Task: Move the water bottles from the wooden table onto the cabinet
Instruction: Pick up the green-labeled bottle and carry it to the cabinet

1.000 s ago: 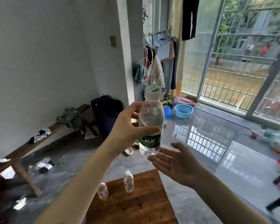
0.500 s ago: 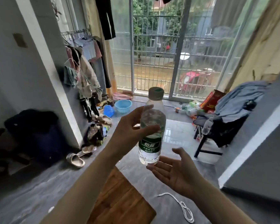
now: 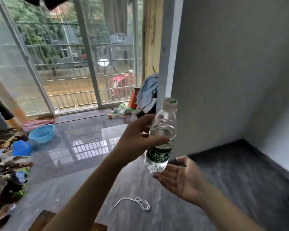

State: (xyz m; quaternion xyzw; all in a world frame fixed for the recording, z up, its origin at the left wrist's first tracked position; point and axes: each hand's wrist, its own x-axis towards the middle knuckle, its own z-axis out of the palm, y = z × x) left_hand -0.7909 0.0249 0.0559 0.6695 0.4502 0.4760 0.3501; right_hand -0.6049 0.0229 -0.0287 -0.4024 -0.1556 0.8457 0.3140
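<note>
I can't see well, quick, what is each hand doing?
Left hand: holding the bottle, fingers curled round its middle.
Right hand: open, palm up just under the bottle's base, holding nothing.

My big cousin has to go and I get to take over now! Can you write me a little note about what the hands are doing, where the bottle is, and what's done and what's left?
Left hand: grips the water bottle around its middle, held up in the air, cap on, a little tilted.
Right hand: open, palm up, just under the bottle's bottom; I cannot tell whether it touches.
Dark cabinet top: to the right and lower, nothing on the part in view.
Wooden table: only a corner shows at the bottom edge.
Done: the bottle is off the table.
Left: stand it on the cabinet; other bottles are out of view.
</note>
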